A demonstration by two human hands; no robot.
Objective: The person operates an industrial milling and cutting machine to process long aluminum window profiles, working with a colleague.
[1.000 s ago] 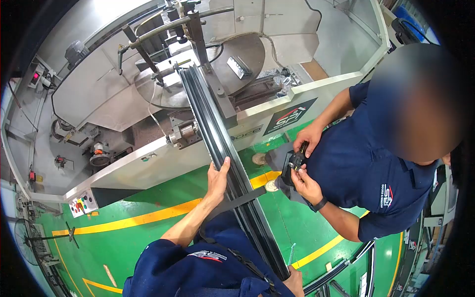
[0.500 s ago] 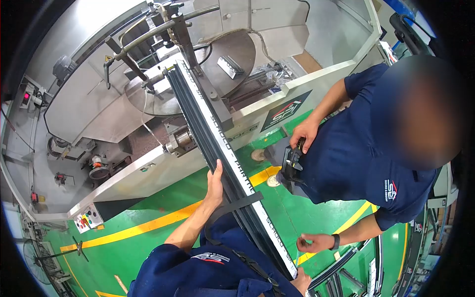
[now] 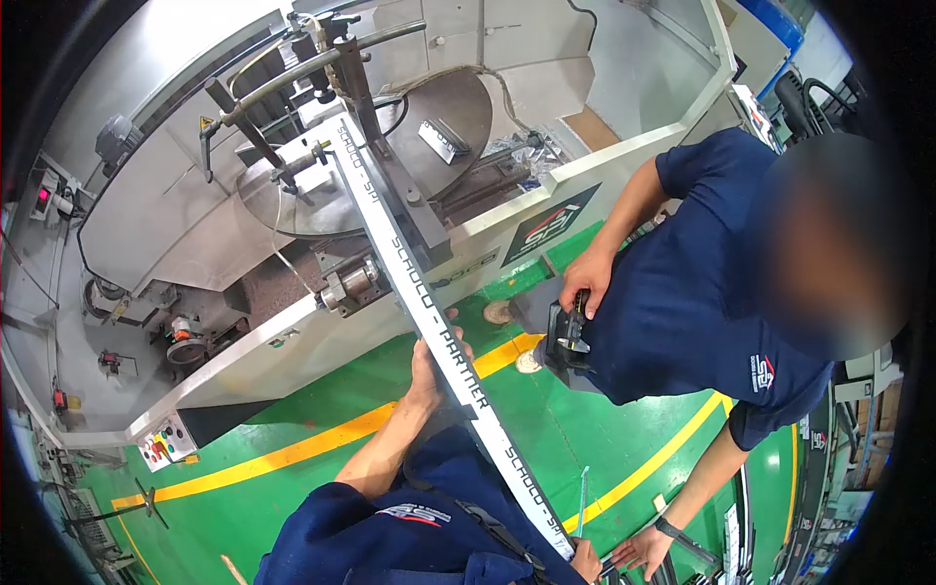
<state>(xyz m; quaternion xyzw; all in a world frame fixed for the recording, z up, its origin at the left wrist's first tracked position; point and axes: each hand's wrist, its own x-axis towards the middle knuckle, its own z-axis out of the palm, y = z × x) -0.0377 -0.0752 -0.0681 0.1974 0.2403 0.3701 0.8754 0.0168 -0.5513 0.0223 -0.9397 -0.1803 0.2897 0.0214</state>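
A long profile [image 3: 414, 278], covered with a white printed film, is laid slantwise across the front of the machine [image 3: 244, 331]. Its far end is rested on the round grey surface [image 3: 458, 107] inside the machine, beside an upright clamp arm [image 3: 356, 73]. Its near length is carried out past the machine's front edge, above the green floor [image 3: 292, 409] and the yellow line [image 3: 292, 444].

The left hand [image 3: 426, 375] is held under the profile just in front of the machine. Its grip is wrapped round the profile, and the fingertips [image 3: 451, 315] are seen curled over the far edge. The right hand [image 3: 586, 563] is seen only in part, at the profile's near end, well away from the machine. Whether its grip is closed there cannot be told.

To the right of the machine's front, a black device [image 3: 564, 336] is held against the body by a co-worker's hand [image 3: 588, 278]. The co-worker's other hand [image 3: 643, 549] is lowered toward dark strips near the floor.

The work is judged to be partly done. The profile's far end is seated in the machine, but its overhang is borne by hand. No blade or clamp is seen pressed on it.
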